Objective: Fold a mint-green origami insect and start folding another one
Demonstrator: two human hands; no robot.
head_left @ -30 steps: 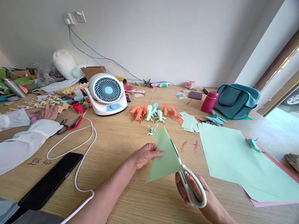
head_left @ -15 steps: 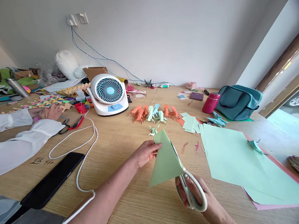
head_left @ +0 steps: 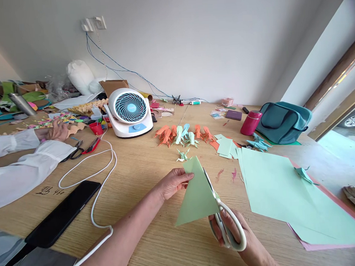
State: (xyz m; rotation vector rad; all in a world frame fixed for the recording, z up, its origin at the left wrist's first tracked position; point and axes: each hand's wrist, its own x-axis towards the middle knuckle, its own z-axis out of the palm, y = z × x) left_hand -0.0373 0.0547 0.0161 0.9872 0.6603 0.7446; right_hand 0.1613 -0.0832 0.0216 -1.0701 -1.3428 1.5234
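Green folded paper triangle (head_left: pixel 196 194), pinched upright in the left hand's (head_left: pixel 175 182) grip so scissors (head_left: pixel 224 221), gripped by the right hand (head_left: pixel 233 232), cut along its edge above the wooden surface (head_left: pixel 143 167).

bare table (head_left: pixel 155 167) ahead, paper stack (head_left: pixel 275 183) right

Scissors (head_left: pixel 223 221): blades mostly hidden behind green paper (head_left: pixel 197 194); open/shut state not readable. Right hand (head_left: pixel 236 234) cut off at wrist by bottom edge. Co-worker's sleeves (head_left: pixel 18 168) cut off at left edge. Phone (head_left: pixel 60 216) lower end covered. Writing on table (head_left: pixel 143 163) near sleeves too small to read. Far-left clutter blurred.
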